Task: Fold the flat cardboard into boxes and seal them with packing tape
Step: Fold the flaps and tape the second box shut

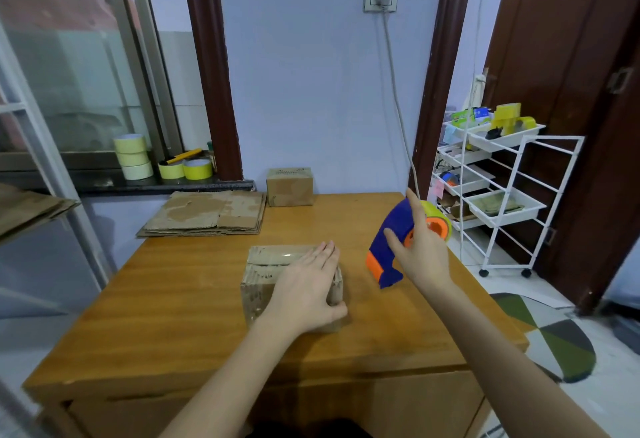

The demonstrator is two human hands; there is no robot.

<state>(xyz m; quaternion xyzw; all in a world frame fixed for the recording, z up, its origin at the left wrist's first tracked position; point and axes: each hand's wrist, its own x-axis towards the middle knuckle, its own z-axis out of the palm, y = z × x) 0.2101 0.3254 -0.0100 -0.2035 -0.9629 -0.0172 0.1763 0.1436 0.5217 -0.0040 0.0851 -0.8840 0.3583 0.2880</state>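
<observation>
Seeing both hands over the wooden tabletop point(194, 299). Left hand point(306, 287) lies flat on top of the folded cardboard box point(258, 282), fingers straight and together, thumb hooked down the box's right side; I read it as pressing, not gripping. Box sits mid-tabletop, with a strip of clear tape across its top.

Right hand point(424, 250) is held above the tabletop, just right of the box, wrapped around a blue-and-orange tape dispenser point(389, 240). Index finger points up, the other fingers curl on the housing. Yellow-green tape roll point(438, 219) sits on the dispenser's orange hub. Dispenser is tilted, nose down toward the tabletop, not touching the box.

Stack of flat cardboard point(207, 212) at the far left corner. A second finished box point(290, 186) stands just right of it, against the wall. Spare tape rolls point(133, 157) on the windowsill. White wire cart point(512, 192) to the right.
</observation>
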